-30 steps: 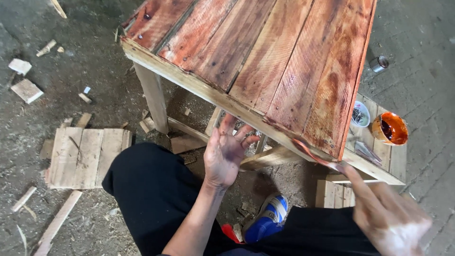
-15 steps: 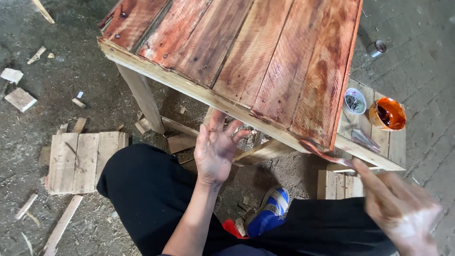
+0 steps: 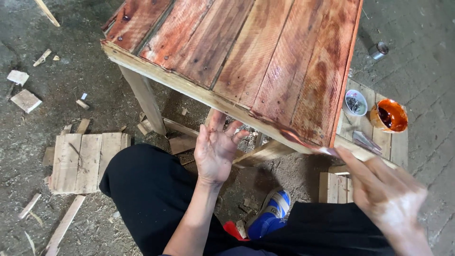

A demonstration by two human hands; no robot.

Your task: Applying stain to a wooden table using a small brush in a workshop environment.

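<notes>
Right hand (image 3: 386,194) rubs red-brown stain along the near edge of the plank table (image 3: 246,61), fingers together and blurred.
Left hand (image 3: 215,149) spreads open, empty, under that edge. Likely mid-staining; next calls for more stain from the orange pot (image 3: 388,115) beyond the right corner.

Grey concrete floor (image 3: 426,66) is strewn with sawdust and wood scraps (image 3: 26,100). A small slatted board (image 3: 87,161) lies flat at left; a metal can (image 3: 378,50) sits upper right. Even daylight.
</notes>
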